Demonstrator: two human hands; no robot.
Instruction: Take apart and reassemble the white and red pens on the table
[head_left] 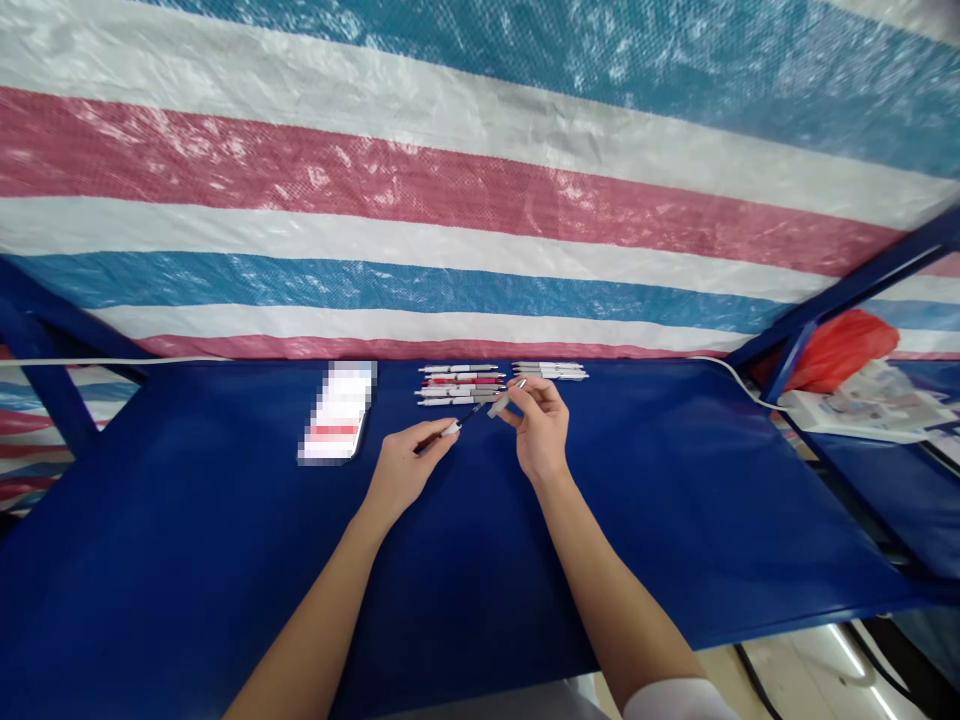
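Note:
My left hand (pixel 405 468) is closed on a white pen section (pixel 451 428), from which a thin dark refill (pixel 471 413) sticks out to the upper right. In my right hand (pixel 543 430), between thumb and fingers, is a grey-white pen barrel (pixel 498 406); something silvery shows at the fingertips. The refill's far end comes close to the barrel, and I cannot tell whether they touch. Just beyond my hands lies a row of several white pens (pixel 457 402), with a red pen (pixel 461 381) among them. Several more white and grey pens (pixel 549 371) lie behind my right hand.
A blurred-out bright flat object (pixel 337 415) lies left of the pens on the blue tabletop (pixel 225 560). Striped plastic sheeting (pixel 450 190) hangs behind. Blue frame bars (pixel 795 355) flank the table. At the right are a red plastic bag (pixel 847 350) and a white cable (pixel 739 378).

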